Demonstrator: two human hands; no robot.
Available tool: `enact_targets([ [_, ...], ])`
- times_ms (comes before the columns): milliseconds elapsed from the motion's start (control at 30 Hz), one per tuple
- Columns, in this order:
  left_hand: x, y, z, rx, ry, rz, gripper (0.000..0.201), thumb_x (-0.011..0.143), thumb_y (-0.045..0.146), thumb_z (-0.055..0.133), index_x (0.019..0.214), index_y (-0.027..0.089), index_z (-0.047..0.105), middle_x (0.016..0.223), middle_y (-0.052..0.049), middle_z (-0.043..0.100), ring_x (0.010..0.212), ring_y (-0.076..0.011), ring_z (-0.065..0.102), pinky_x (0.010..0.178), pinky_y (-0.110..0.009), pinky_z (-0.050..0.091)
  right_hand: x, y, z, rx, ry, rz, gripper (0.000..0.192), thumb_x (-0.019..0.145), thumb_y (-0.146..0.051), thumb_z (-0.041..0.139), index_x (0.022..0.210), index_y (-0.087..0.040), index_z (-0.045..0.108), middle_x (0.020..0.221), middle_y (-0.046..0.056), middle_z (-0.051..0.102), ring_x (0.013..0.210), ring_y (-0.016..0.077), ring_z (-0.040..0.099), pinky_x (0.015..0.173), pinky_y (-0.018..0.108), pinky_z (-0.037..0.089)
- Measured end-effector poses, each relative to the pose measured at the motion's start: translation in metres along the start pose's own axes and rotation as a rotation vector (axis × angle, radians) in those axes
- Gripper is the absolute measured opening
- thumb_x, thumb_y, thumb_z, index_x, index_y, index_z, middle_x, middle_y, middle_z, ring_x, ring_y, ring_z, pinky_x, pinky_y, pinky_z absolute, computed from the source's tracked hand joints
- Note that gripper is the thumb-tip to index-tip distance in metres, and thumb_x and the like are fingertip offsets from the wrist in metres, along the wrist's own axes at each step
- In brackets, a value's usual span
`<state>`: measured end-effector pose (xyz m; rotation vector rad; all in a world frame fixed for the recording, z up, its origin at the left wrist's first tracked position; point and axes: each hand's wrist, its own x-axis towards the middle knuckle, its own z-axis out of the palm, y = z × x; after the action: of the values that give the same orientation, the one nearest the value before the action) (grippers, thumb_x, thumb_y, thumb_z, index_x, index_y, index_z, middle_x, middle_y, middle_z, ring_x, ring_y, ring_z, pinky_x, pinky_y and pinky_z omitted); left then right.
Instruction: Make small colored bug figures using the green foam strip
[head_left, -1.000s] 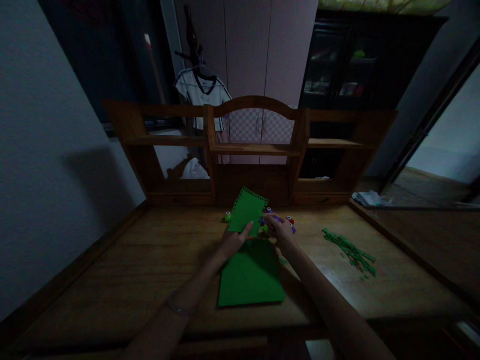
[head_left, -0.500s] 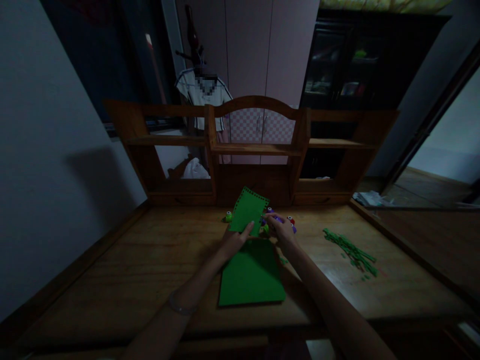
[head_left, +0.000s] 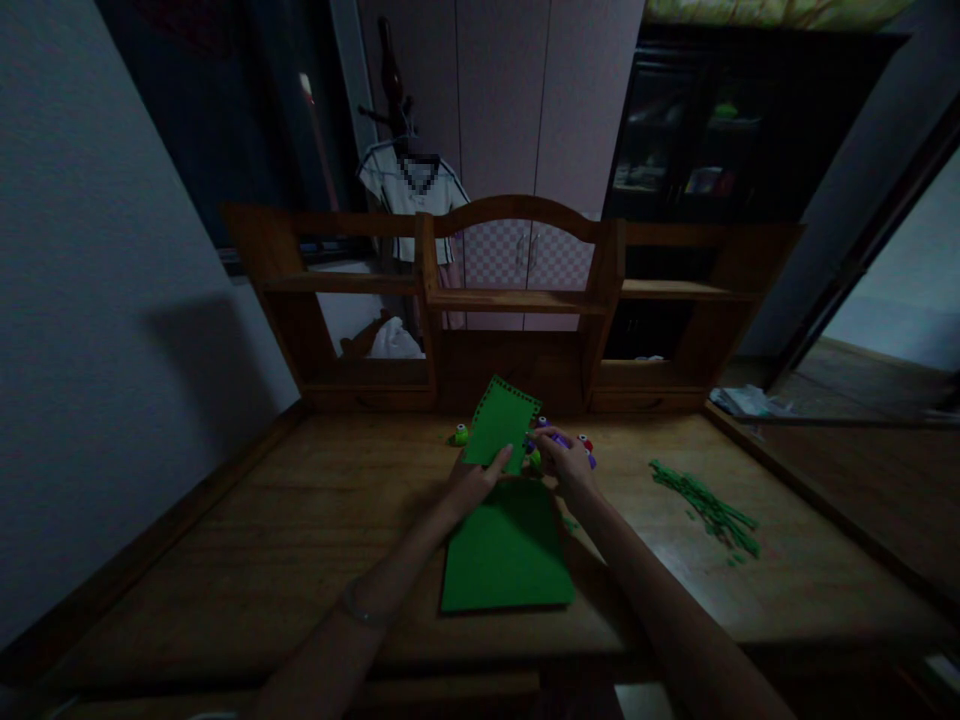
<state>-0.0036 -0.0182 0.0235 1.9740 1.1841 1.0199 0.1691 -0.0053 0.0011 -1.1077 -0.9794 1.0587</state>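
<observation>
**Ana:** Hands first, from the head camera. What is the left hand (head_left: 472, 483) doing?

**Ben:** It pinches the lower edge of a small green card (head_left: 501, 424) and holds it tilted up off the wooden desk (head_left: 225, 560). The card has a row of small holes punched along its top and side edges. The thumb lies across its near face, and the other fingers are hidden behind it.

**Ana:** And the right hand (head_left: 571, 462)?

**Ben:** It sits just right of the card's lower corner, fingers curled around a small purple craft punch (head_left: 559, 439). The light is dim, so I cannot tell whether the punch has the card's edge in it.

**Ana:** What lies beneath the hands?

**Ben:** A larger green sheet (head_left: 505, 548) lies flat on the desk, between the two forearms. Its far edge reaches up to the hands.

**Ana:** Anything else close by?

**Ben:** A little green punch (head_left: 458, 435) rests on the desk just left of the raised card. A red one (head_left: 583, 441) peeks out just behind the right hand. Well to the right there is a loose pile of thin green paper strips (head_left: 709, 511).

**Ana:** And behind all that?

**Ben:** A wooden shelf unit (head_left: 517, 295) stands at the back of the desk, directly beyond the card.
</observation>
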Motion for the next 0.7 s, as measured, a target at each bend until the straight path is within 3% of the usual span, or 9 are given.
enact_targets([
  [333,0.004,-0.015,0.003,0.05,0.022,0.04,0.036,0.088,0.034,0.045,0.114,0.015,0.063,0.123,-0.008,0.061,0.123,-0.0212,0.049,0.112,-0.038,0.029,-0.003,-0.004,0.003,0.042,-0.064,0.043,0.04,0.058,-0.037,0.077,0.09,-0.018,0.061,0.053,-0.006,0.05,0.039,0.0054,0.035,0.037,0.019,0.026],
  [700,0.001,-0.004,0.0,-0.054,0.019,0.016,0.039,0.091,0.036,0.042,0.115,0.013,0.062,0.118,-0.009,0.064,0.112,-0.0199,0.058,0.105,-0.033,0.04,-0.01,-0.012,0.005,0.06,-0.046,0.08,0.038,0.06,-0.042,0.077,0.085,-0.017,0.062,0.046,-0.008,0.042,0.037,0.0058,0.033,0.037,0.02,0.025],
])
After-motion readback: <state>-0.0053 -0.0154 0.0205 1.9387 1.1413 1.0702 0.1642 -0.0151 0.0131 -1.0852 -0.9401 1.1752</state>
